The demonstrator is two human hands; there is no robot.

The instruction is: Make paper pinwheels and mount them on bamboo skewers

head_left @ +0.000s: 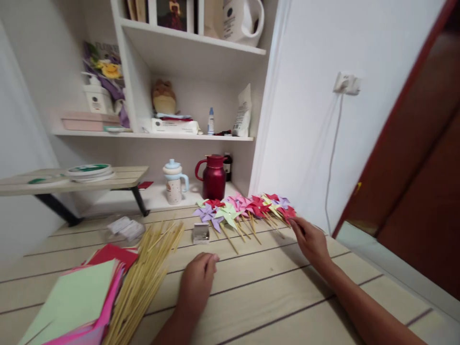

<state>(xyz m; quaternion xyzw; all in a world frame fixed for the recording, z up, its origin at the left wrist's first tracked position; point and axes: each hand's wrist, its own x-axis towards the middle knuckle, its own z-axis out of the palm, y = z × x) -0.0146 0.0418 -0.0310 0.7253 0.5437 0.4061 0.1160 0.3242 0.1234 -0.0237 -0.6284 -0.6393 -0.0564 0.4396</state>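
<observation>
My right hand point(311, 242) reaches to the right end of a row of paper pinwheels point(229, 213) on wooden sticks. Its fingertips are pinched at a red pinwheel point(287, 213), whose stick is mostly hidden by the hand. On the table at the centre rests my left hand point(197, 282), fingers curled in and nothing visible in them. Just beyond it stands a small open box point(201, 234) with little metal pieces inside. To its left lie a bundle of thin wooden sticks point(142, 278) and a stack of coloured paper sheets point(74, 299), pale green on top.
A clear plastic bag point(124, 229) with white pieces lies behind the paper. At the back stand a dark red jug point(214, 178) and a cup with a blue handle point(174, 184). A small raised stand point(125, 175) holds white round items point(89, 171). Shelves rise behind.
</observation>
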